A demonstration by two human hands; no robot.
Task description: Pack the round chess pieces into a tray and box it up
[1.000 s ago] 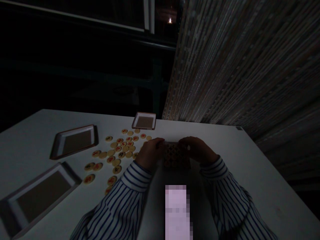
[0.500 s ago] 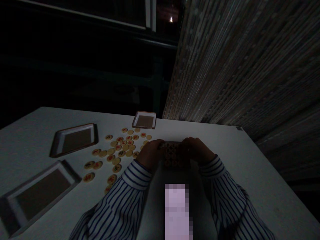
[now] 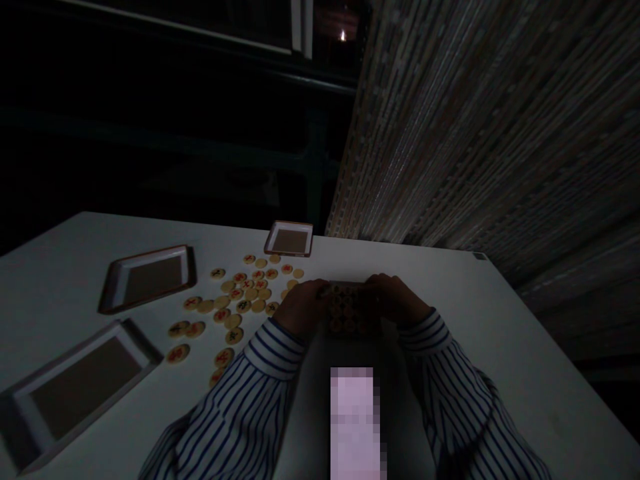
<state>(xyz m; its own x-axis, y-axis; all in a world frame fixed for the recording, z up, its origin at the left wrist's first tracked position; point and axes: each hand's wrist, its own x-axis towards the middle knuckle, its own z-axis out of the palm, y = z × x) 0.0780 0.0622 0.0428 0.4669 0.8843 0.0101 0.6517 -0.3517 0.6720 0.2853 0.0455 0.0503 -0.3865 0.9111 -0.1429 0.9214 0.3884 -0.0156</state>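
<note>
In dim light, a small box [image 3: 349, 311] packed with round pale game pieces marked in red sits on the white table [image 3: 500, 333] in front of me. My left hand [image 3: 300, 308] curls around its left side and my right hand [image 3: 395, 299] curls around its right side, fingers closed over the far edge. Both sleeves are white with blue stripes. Several loose round pieces [image 3: 239, 300] with red or dark marks lie scattered just left of my left hand.
Three shallow box trays lie on the table: a large one [image 3: 75, 390] at the near left, a medium one [image 3: 150, 277] behind it, a small one [image 3: 290, 239] at the far edge. A woven blind [image 3: 475, 133] hangs at the right. The background is dark.
Both hands stay on the box; they and the box have shifted only slightly, and the view has tilted a little. The loose pieces have not moved.
</note>
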